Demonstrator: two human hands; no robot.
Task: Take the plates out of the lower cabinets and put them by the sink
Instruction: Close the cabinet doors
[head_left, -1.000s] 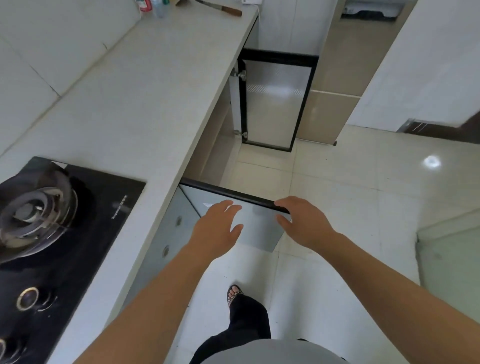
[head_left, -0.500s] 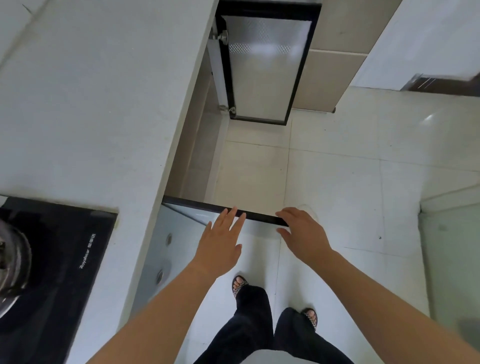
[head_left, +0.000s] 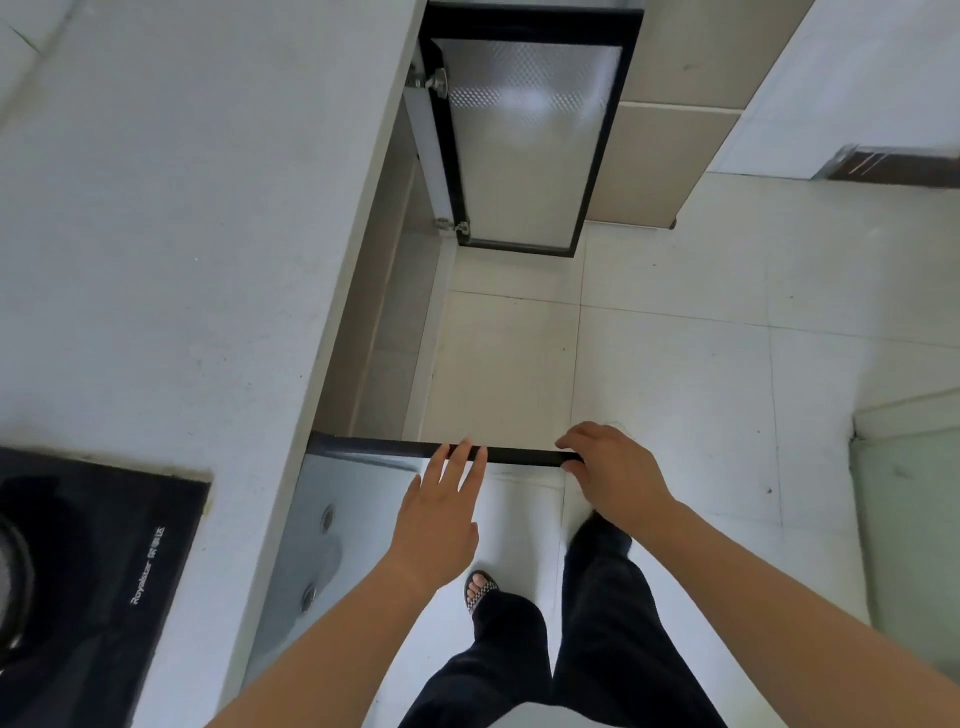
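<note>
**A:** What is different now from a moment ago?

**B:** The near cabinet door (head_left: 332, 499) stands wider, about square to the countertop (head_left: 182, 234). The right hand (head_left: 613, 473) keeps its hold at the free corner. Its fingers go over the top rail (head_left: 519, 457) and the thumb goes under, so it pinches the rail. The left hand (head_left: 441, 514) has come forward. Its fingers are straight and a little spread, and the tips now lie on the same rail, just left of the grip.

**A:** And the plates?

**B:** I see no plates. Beyond the grip and to its left, the cabinet opening (head_left: 384, 332) shows only pale inner walls. The deeper part is hidden under the countertop. Further beyond the grip, the far cabinet door (head_left: 524, 145), with frosted glass, stands open too. The sink is not in view.

**A:** What does this mean for the task?

**B:** I think the opening step is almost finished and the taking out is not yet begun. Both hands are on the door, so neither is free for a plate. Probably the person must release the rail and bend down, because from this height the shelves cannot be seen. The cooktop (head_left: 88, 561) lies well left of the grip and has no part in this.
</note>
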